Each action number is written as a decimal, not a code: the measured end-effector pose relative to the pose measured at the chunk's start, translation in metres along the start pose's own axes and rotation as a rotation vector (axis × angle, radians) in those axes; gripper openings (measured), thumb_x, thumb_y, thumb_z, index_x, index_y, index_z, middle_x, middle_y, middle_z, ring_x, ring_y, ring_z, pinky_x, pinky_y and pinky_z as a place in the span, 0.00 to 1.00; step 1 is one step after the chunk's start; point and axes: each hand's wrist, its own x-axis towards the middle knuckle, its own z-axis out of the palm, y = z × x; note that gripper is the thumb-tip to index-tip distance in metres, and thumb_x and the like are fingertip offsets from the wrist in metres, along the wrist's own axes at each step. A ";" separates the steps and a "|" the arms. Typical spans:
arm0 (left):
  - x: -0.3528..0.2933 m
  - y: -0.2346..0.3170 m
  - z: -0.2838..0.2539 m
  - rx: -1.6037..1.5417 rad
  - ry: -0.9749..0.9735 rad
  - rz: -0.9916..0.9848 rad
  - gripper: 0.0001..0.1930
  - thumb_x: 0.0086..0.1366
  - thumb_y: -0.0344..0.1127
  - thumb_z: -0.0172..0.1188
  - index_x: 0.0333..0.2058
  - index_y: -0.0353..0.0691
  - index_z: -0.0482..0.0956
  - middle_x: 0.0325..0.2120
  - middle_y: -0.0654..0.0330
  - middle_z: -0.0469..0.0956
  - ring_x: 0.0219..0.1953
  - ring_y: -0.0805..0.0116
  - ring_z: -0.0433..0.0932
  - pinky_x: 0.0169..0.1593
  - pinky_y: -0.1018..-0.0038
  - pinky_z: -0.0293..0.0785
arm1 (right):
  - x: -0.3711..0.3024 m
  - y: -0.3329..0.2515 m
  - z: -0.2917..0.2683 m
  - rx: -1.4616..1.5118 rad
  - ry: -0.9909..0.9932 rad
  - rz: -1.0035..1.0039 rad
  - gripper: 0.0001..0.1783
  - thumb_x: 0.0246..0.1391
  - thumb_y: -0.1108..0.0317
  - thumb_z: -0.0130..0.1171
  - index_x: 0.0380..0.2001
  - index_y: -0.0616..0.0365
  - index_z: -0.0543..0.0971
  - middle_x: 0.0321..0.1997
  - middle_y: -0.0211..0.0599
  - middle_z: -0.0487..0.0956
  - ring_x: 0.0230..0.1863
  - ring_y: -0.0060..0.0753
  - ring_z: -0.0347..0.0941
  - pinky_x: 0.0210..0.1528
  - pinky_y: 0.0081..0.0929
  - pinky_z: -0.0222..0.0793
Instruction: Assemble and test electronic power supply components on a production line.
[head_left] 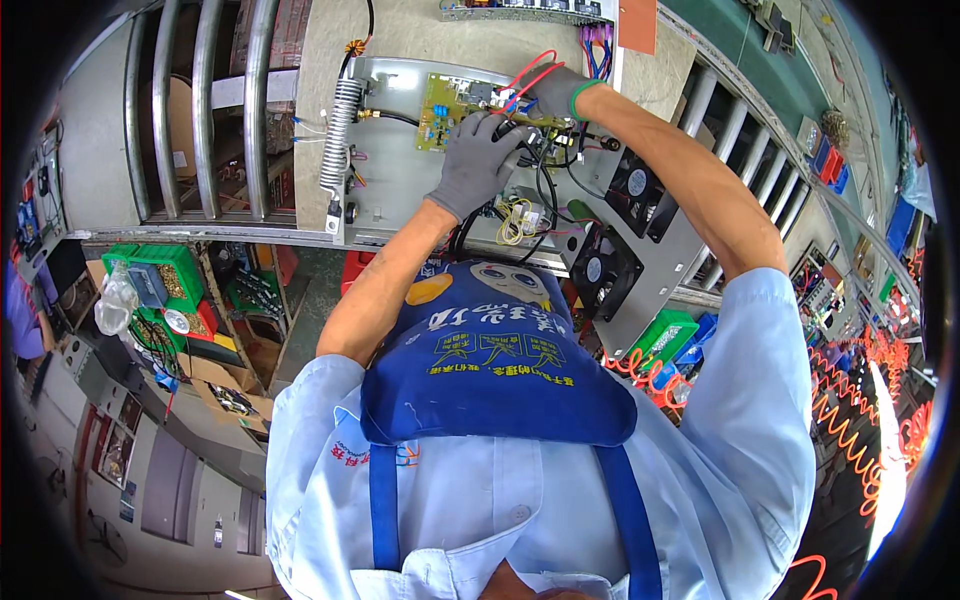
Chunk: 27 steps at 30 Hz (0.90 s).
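The left hand [473, 168], in a grey knit glove, bends its fingers down at the near edge of the circuit board [432, 100]; whether its grip is closed on a part there I cannot make out. The right hand [562, 95], gloved alike with a green cuff, curls at the board's far right end, where thin red wires [525, 82] loop up beside its fingers — the view does not settle whether that grip pinches them.

The board lies just beyond the left hand and off to the left of the right one, its long axis running left to right across the person's front. The left hand is the nearer to its exposed left part.

The board is flat and yellow-green, studded with small blue parts and a silvery block. It sits over a smooth grey metal chassis [395, 165] that holds a loose bundle of pale yellow wire [516, 222] and glossy black cables. A ribbed silver-grey coil [340, 130] stands along its left side; on the right are two square black fans [638, 185] with round hubs. Farther left, shiny cylindrical rollers [204, 110] run in parallel — smooth metal bars, well apart from both hands.
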 end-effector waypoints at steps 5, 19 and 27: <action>-0.002 -0.001 0.002 -0.003 -0.011 -0.014 0.18 0.60 0.43 0.62 0.50 0.56 0.81 0.48 0.54 0.73 0.53 0.51 0.68 0.53 0.54 0.65 | -0.007 -0.016 0.013 -0.023 0.124 0.019 0.19 0.51 0.65 0.62 0.47 0.60 0.79 0.45 0.52 0.81 0.47 0.55 0.78 0.49 0.44 0.75; -0.002 0.001 -0.011 0.012 -0.045 0.028 0.22 0.59 0.40 0.61 0.54 0.56 0.79 0.49 0.56 0.73 0.55 0.53 0.68 0.56 0.55 0.65 | -0.033 -0.021 -0.015 0.075 -0.024 0.253 0.22 0.50 0.58 0.59 0.44 0.63 0.82 0.47 0.56 0.81 0.49 0.53 0.79 0.55 0.43 0.72; -0.003 0.002 -0.013 0.005 -0.048 0.014 0.21 0.59 0.40 0.61 0.53 0.57 0.78 0.47 0.57 0.73 0.53 0.54 0.68 0.54 0.56 0.66 | -0.007 0.011 -0.034 -0.306 -0.182 0.286 0.15 0.55 0.70 0.55 0.45 0.61 0.83 0.50 0.48 0.82 0.50 0.51 0.80 0.48 0.43 0.76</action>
